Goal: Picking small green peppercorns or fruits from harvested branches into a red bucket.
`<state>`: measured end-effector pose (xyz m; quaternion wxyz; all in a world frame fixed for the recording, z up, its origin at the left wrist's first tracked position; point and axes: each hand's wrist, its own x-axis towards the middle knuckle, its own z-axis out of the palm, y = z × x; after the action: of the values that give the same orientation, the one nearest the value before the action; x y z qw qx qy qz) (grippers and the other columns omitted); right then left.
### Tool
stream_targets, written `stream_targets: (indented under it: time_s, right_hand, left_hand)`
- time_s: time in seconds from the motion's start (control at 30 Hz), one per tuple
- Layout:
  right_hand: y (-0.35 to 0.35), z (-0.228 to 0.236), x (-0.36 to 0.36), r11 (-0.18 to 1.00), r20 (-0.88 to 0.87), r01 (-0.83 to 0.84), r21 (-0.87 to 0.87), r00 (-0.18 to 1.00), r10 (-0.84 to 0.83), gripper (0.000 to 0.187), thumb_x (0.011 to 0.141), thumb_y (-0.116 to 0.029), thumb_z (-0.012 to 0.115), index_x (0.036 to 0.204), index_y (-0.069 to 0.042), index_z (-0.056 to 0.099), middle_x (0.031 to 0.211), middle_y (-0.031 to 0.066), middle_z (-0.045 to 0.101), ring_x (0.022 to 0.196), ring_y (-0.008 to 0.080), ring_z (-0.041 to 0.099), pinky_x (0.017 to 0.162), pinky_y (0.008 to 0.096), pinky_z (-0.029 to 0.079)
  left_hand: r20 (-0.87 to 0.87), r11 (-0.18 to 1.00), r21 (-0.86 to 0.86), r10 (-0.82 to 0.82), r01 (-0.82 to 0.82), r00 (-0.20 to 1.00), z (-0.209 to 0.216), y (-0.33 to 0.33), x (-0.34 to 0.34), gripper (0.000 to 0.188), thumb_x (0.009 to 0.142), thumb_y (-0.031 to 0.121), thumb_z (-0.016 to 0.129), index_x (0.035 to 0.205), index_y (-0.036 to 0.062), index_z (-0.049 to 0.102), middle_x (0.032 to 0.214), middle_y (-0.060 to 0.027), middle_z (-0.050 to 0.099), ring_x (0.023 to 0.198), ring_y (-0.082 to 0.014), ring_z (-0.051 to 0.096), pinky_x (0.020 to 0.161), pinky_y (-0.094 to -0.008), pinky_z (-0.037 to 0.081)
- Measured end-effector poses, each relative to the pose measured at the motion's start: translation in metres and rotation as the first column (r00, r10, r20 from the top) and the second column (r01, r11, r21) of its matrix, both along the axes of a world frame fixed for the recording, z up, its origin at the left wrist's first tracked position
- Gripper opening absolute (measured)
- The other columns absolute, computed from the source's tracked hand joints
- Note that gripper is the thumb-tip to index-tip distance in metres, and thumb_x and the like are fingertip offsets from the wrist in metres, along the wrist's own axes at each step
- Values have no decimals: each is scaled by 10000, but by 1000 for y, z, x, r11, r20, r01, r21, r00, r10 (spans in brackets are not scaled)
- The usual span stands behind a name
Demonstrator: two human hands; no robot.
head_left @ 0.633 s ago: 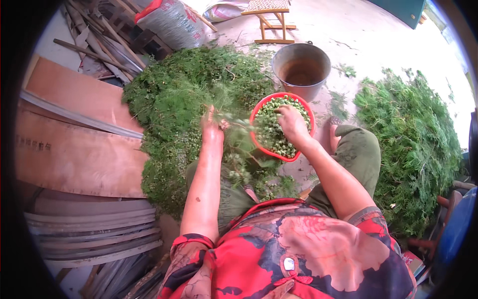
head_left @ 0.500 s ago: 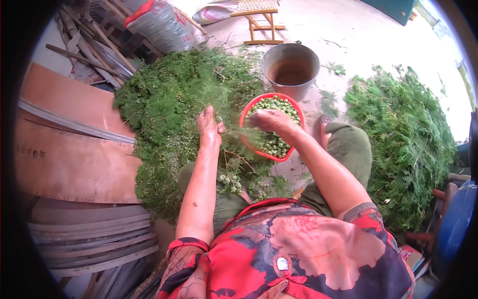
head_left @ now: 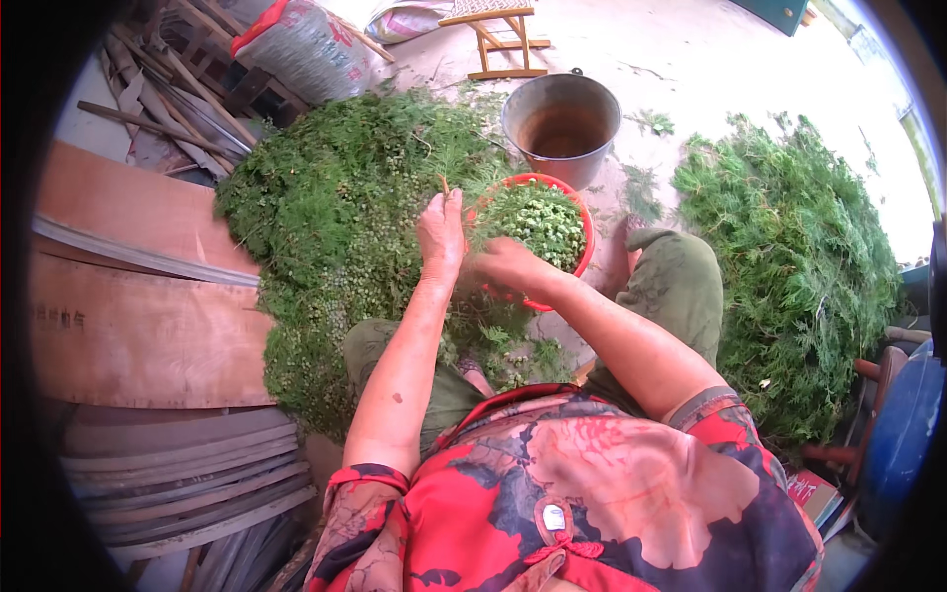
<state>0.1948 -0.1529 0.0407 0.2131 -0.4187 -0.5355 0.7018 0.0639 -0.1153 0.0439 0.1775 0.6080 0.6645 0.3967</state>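
My left hand [head_left: 441,235] is closed around the stem of a leafy green branch [head_left: 483,202], whose cut end pokes up past the thumb. The branch's feathery sprigs spread right, over the rim of a red basin [head_left: 590,232]. Small pale-green seed cones [head_left: 549,222] fill the basin. Just right of my left hand, at the basin's near-left rim, is my right hand [head_left: 513,266]; its fingers are smeared by motion, so whether they grip anything is hidden. A wide heap of green branches [head_left: 326,217], dotted with cones, lies beneath and left of my hands.
Behind the basin stands a grey metal bucket [head_left: 562,118], rusty inside. A second heap of branches [head_left: 789,266] lies to the right. Curved brown boards [head_left: 148,326] stack at left. Farther off are a wooden stool [head_left: 501,39] and a stuffed sack [head_left: 306,54].
My right hand has moved from over the basin's cones down and left, close to my left hand. My left hand has shifted slightly right, and its branch now leans over the basin.
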Motion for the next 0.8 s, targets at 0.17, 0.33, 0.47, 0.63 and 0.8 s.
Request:
stream_targets:
  time_s: [0.17,0.33,0.47,0.63,0.8]
  right_hand:
    - [-6,-26,-14,995,-41,35,95,999,-32,245,819,-241,513,941,-30,541,591,67,514,423,137,471,407,278,377]
    - [-11,-9,-10,983,-193,90,-159,974,-121,247,838,-241,520,952,-22,533,556,29,463,371,98,399,352,254,323]
    - [-4,-8,-9,892,-222,93,-442,952,-210,161,832,-196,514,912,-59,539,583,-4,476,355,70,358,318,210,262]
    - [-4,-13,-3,804,-421,-188,-564,903,-84,116,837,-170,493,896,-84,541,636,30,530,357,33,349,325,162,286]
    - [6,-15,15,844,-359,-99,-527,926,-116,109,833,-169,510,869,-70,536,638,4,526,395,47,392,344,194,321]
  left_hand:
    - [164,997,-17,75,-73,984,-24,25,-21,365,870,341,471,789,-1,570,588,-114,539,539,-218,479,560,-363,394]
    - [192,970,-36,242,-240,951,-41,49,-44,355,867,324,474,795,-7,578,635,-151,569,581,-262,528,583,-381,404]
    - [89,979,21,201,-203,976,-70,69,-48,342,870,356,473,852,33,584,571,-35,481,432,-135,452,346,-291,397]
    - [149,941,35,329,-338,932,-76,87,-83,338,872,330,481,808,9,562,539,-37,454,395,-140,429,328,-303,362]
    - [158,890,70,435,-450,886,-58,84,-114,375,868,346,474,738,5,563,553,-116,529,510,-260,514,507,-406,398]
